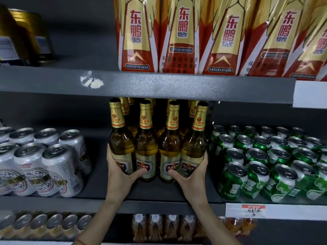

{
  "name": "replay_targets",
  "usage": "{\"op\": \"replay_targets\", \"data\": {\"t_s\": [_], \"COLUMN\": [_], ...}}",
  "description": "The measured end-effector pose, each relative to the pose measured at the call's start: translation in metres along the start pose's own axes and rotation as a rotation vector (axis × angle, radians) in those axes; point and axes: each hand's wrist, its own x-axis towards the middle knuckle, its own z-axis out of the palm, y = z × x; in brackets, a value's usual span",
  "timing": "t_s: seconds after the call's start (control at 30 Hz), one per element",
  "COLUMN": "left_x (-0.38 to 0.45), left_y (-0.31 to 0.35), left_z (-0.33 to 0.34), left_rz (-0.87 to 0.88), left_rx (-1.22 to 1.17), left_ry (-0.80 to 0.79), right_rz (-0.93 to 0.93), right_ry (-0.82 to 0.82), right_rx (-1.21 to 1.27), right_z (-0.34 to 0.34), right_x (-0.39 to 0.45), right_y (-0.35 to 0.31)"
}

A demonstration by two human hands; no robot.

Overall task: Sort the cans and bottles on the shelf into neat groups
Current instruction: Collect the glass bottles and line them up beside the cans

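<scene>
While four amber beer bottles stand upright in a tight front row on the middle shelf (150, 190), both hands clasp that row from its two ends. The left hand (122, 171) wraps the leftmost bottle (121, 145), fingers curled round its outer side and thumb lying across onto the label of the second bottle (146, 147). The right hand (190, 171) mirrors it on the rightmost bottle (193, 147), fingers behind its far side and thumb reaching onto the label of the third bottle (169, 149). More bottles of the same kind stand behind the row, partly hidden under the shelf above.

Well to the outside of the left hand sits a block of silver cans (42, 161), upright and packed together. Just outside the right hand stands a block of green cans (265, 163), the nearest ones close to the rightmost bottle. Above both hands, red and gold drink bottles (194, 36) line the upper shelf. Below the wrists, the lower shelf holds gold-topped cans (47, 225) and small clear bottles (162, 227). A handwritten price tag (254, 210) is fixed to the shelf edge beneath the green cans.
</scene>
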Motion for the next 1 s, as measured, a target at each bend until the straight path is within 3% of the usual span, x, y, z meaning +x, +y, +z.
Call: {"op": "replay_targets", "data": {"t_s": [0.63,0.77,0.93,1.0], "left_x": [0.000,-0.013,-0.047,-0.055], "left_y": [-0.003,0.004,0.036,0.051], "left_z": [-0.005,-0.006,-0.002,0.006], "left_rz": [0.048,0.073,0.313,0.393], "left_rx": [0.012,0.030,0.118,0.098], "left_ry": [-0.015,0.070,0.270,0.248], "right_rz": [0.029,0.008,-0.083,-0.091], "right_ry": [-0.041,-0.050,-0.068,-0.071], "right_rx": [0.008,0.010,-0.029,-0.053], "right_z": [-0.009,-0.019,-0.042,-0.055], "right_x": [-0.004,-0.008,-0.024,-0.030], "right_y": [-0.011,-0.030,-0.058,-0.068]}}
